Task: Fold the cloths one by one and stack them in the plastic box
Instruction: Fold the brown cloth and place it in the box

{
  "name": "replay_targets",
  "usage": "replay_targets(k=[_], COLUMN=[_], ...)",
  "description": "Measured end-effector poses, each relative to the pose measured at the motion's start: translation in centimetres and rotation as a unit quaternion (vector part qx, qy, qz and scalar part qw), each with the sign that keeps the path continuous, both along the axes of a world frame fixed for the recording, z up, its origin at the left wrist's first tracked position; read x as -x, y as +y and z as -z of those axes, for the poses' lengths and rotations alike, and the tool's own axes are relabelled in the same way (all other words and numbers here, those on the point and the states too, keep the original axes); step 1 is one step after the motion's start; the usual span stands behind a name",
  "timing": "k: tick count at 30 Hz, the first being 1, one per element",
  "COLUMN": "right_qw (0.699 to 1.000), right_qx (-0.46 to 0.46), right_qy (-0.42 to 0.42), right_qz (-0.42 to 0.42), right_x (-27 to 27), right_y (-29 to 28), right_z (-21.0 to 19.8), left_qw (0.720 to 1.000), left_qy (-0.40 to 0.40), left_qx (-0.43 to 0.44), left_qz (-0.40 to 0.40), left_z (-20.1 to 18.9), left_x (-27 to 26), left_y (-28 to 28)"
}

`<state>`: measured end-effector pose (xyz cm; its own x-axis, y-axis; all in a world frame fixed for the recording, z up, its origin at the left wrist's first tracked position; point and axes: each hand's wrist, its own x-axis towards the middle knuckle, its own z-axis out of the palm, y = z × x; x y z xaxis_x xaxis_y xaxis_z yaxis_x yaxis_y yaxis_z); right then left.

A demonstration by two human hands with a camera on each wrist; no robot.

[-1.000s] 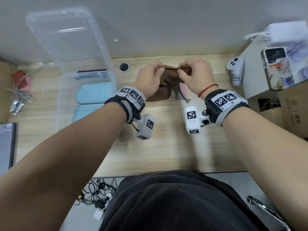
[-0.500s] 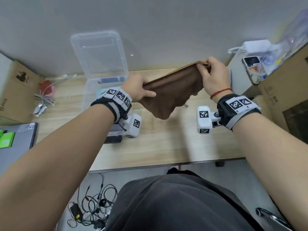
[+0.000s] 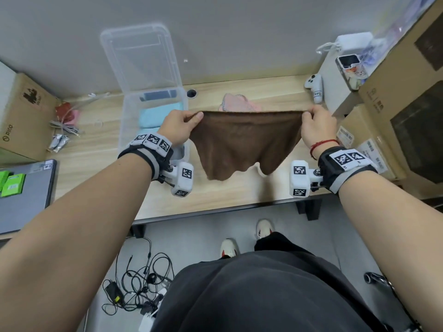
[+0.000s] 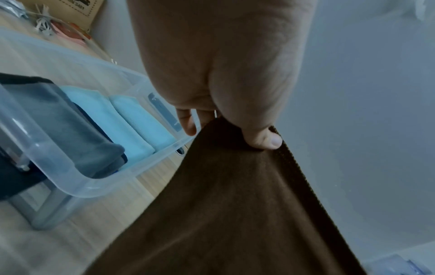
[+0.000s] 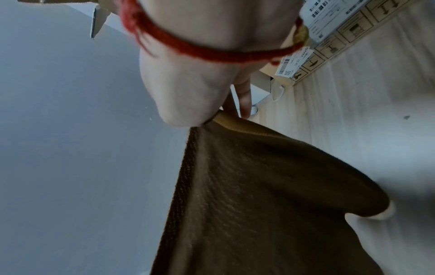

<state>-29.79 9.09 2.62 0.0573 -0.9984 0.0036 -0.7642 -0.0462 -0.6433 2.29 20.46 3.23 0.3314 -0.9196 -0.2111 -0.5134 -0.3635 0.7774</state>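
Observation:
A brown cloth (image 3: 242, 140) hangs spread in the air above the wooden table (image 3: 239, 192). My left hand (image 3: 178, 127) pinches its top left corner and my right hand (image 3: 314, 127) pinches its top right corner, so the upper edge is stretched flat. In the left wrist view the thumb presses on the brown cloth (image 4: 235, 204); in the right wrist view the brown cloth (image 5: 259, 195) hangs from my fingers. The clear plastic box (image 3: 124, 130) stands left of it, holding folded light blue cloths (image 3: 153, 116) and a grey cloth (image 4: 70, 134). A pink cloth (image 3: 239, 104) lies behind.
The box lid (image 3: 141, 56) leans open against the wall. Cardboard boxes (image 3: 395, 111) crowd the right side, with a white controller (image 3: 315, 87) and a phone (image 3: 350, 68). A cardboard box (image 3: 21, 116) and a laptop (image 3: 24, 192) sit at the left. Cables (image 3: 136, 288) lie on the floor.
Both hands lifted the bunched brown cloth off the table and drew apart, spreading it open. The pink cloth behind it has come into view.

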Motion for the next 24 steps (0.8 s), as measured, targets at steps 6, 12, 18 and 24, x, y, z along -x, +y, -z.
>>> replay_targets(k=[6, 12, 18, 24], right_qw=[0.996, 0.999, 0.992, 0.992], right_qx=[-0.019, -0.019, -0.038, -0.030], right_qy=[0.080, 0.037, -0.117, -0.038], right_qz=[-0.021, -0.033, -0.035, -0.116], right_x=[1.4, 2.6, 0.7, -0.5], right_y=[-2.0, -4.9, -7.7, -10.5], right_z=[0.4, 1.3, -0.2, 1.1], left_qw=[0.996, 0.993, 0.996, 0.996], left_qy=[0.032, 0.074, -0.012, -0.037], left_qx=[0.054, 0.073, 0.057, 0.035], left_qz=[-0.056, -0.061, -0.071, -0.071], left_z=[-1.5, -2.2, -1.9, -1.6], left_x=[1.2, 1.9, 1.4, 0.1], left_y=[-1.6, -3.9, -5.5, -6.8])
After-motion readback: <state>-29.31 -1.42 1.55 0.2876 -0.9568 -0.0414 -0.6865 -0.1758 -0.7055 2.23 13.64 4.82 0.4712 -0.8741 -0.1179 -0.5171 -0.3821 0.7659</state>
